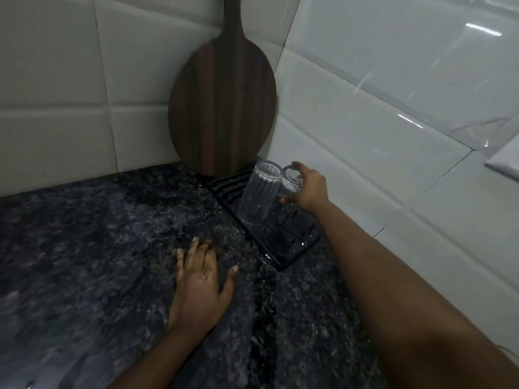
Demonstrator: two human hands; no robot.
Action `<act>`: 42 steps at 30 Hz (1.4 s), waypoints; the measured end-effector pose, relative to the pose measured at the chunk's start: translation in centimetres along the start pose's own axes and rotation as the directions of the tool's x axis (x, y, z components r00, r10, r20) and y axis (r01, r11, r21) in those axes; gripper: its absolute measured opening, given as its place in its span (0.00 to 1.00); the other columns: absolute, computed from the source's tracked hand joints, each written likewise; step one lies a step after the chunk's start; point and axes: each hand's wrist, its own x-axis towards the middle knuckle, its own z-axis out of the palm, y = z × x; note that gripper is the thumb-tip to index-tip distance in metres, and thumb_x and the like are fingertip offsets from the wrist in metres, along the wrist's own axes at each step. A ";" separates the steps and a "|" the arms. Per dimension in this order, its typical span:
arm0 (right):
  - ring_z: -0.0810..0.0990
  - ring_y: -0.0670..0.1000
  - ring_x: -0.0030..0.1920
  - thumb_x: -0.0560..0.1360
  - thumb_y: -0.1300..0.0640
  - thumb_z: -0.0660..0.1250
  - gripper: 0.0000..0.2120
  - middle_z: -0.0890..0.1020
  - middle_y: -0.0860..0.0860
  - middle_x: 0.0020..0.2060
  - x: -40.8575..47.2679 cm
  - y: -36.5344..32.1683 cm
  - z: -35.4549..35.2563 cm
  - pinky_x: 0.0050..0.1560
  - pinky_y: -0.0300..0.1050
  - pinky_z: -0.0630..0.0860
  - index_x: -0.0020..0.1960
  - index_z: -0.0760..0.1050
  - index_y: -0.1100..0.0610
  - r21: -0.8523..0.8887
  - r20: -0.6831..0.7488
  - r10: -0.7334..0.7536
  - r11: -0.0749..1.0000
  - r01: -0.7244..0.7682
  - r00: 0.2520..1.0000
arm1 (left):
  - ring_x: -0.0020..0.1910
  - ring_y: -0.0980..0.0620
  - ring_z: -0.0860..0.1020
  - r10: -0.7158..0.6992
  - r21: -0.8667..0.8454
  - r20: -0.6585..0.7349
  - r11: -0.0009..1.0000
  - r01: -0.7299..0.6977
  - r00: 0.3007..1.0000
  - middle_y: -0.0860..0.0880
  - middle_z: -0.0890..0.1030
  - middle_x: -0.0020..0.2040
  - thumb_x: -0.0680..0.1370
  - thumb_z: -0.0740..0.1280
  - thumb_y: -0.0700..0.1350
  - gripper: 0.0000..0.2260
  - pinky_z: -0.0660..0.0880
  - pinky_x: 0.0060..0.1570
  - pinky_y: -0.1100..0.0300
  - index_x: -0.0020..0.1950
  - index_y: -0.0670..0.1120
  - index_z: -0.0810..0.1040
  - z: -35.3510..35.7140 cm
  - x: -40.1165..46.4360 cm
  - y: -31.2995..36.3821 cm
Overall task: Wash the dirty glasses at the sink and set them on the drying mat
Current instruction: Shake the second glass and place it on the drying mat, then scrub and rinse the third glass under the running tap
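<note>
Nearest to us, the left hand [200, 279] is lying flat on the dark speckled counter [98, 248], fingers spread and straight, holding nothing. Further on, the right hand [307, 189] is reaching out over the black ridged drying mat [289, 242], its fingers curling round a clear glass [292, 179], and just beside it a ribbed glass [259, 192] is standing upside down on the mat. Behind them, a round wooden cutting board [222, 108] is leaning in the corner of the white tiled wall [393, 108].
</note>
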 end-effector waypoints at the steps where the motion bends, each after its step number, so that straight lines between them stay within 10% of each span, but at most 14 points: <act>1: 0.72 0.59 0.65 0.62 0.59 0.79 0.44 0.73 0.59 0.65 0.3 0.0 0.0 0.64 0.46 0.68 0.73 0.62 0.55 -0.006 0.012 -0.013 1.000 0.013 1.000 | 0.76 0.47 0.55 -0.001 0.003 0.003 1.000 0.001 1.000 0.44 0.69 0.70 0.78 0.56 0.59 0.25 0.43 0.75 0.48 0.65 0.42 0.71 0.0 0.0 -0.1; 10: 0.74 0.60 0.64 0.66 0.62 0.77 0.42 0.74 0.61 0.65 -1.0 0.6 0.2 0.66 0.49 0.70 0.73 0.59 0.62 0.149 -0.049 0.041 0.988 -0.034 0.998 | 0.74 0.45 0.60 0.003 0.033 0.014 0.999 -0.003 1.000 0.43 0.71 0.69 0.77 0.59 0.57 0.23 0.46 0.75 0.47 0.63 0.41 0.73 0.1 0.1 -0.1; 16: 0.78 0.51 0.45 0.69 0.67 0.73 0.20 0.81 0.59 0.50 -9.9 1.7 0.0 0.54 0.45 0.78 0.60 0.74 0.66 0.479 -0.101 0.230 0.864 -0.155 0.968 | 0.70 0.45 0.67 0.014 0.037 0.007 0.999 -0.014 1.000 0.42 0.74 0.66 0.78 0.60 0.55 0.19 0.49 0.75 0.45 0.59 0.41 0.75 0.0 0.1 0.1; 20: 0.81 0.57 0.47 0.66 0.65 0.76 0.19 0.83 0.61 0.48 -18.6 5.0 -2.3 0.50 0.47 0.76 0.55 0.78 0.66 0.025 -0.382 0.039 0.999 -0.032 0.923 | 0.68 0.44 0.69 0.032 0.060 0.007 0.998 -0.032 0.999 0.41 0.74 0.66 0.77 0.56 0.60 0.25 0.51 0.74 0.44 0.58 0.40 0.75 0.0 0.0 -0.1; 24: 0.76 0.64 0.58 0.66 0.59 0.74 0.28 0.79 0.64 0.55 -24.1 9.4 -5.0 0.55 0.56 0.72 0.63 0.73 0.65 -0.375 -0.371 0.284 0.825 -0.422 0.884 | 0.67 0.41 0.70 0.032 0.054 0.059 0.998 -0.035 0.998 0.38 0.74 0.65 0.76 0.55 0.61 0.28 0.53 0.74 0.45 0.57 0.38 0.76 -0.6 0.1 0.4; 27: 0.74 0.59 0.60 0.74 0.61 0.63 0.16 0.77 0.61 0.57 -25.4 10.7 -5.9 0.55 0.51 0.74 0.60 0.72 0.63 -0.384 -0.173 0.471 0.777 -0.499 0.865 | 0.65 0.42 0.71 0.016 -0.018 0.080 1.000 -0.015 0.997 0.38 0.75 0.64 0.77 0.63 0.52 0.21 0.54 0.74 0.50 0.60 0.37 0.74 -1.4 0.0 0.7; 33: 0.78 0.57 0.58 0.74 0.62 0.63 0.09 0.81 0.57 0.54 -28.6 10.8 -7.3 0.52 0.48 0.73 0.53 0.77 0.58 -0.337 -0.111 0.276 0.893 -0.298 0.955 | 0.57 0.44 0.75 0.146 -0.159 0.116 0.979 -0.127 0.982 0.43 0.78 0.54 0.74 0.69 0.42 0.11 0.67 0.64 0.53 0.54 0.41 0.76 -3.1 -3.1 4.7; 37: 0.82 0.49 0.40 0.67 0.64 0.73 0.06 0.84 0.50 0.38 -33.8 9.5 -10.2 0.33 0.35 0.70 0.39 0.79 0.54 -0.101 -0.154 0.016 0.994 -0.032 0.988 | 0.64 0.54 0.71 0.416 -0.414 0.354 0.873 -0.259 0.838 0.51 0.74 0.63 0.64 0.78 0.50 0.32 0.64 0.61 0.67 0.64 0.46 0.71 -2.8 -7.8 11.8; 42: 0.83 0.40 0.43 0.66 0.61 0.76 0.08 0.84 0.42 0.38 -41.0 9.5 -15.5 0.45 0.41 0.79 0.40 0.81 0.50 0.127 -0.066 -0.040 0.991 0.049 0.997 | 0.63 0.57 0.73 0.617 -0.626 0.561 0.752 -0.204 0.552 0.56 0.71 0.66 0.55 0.82 0.52 0.51 0.71 0.65 0.59 0.73 0.51 0.60 -1.0 -13.7 20.3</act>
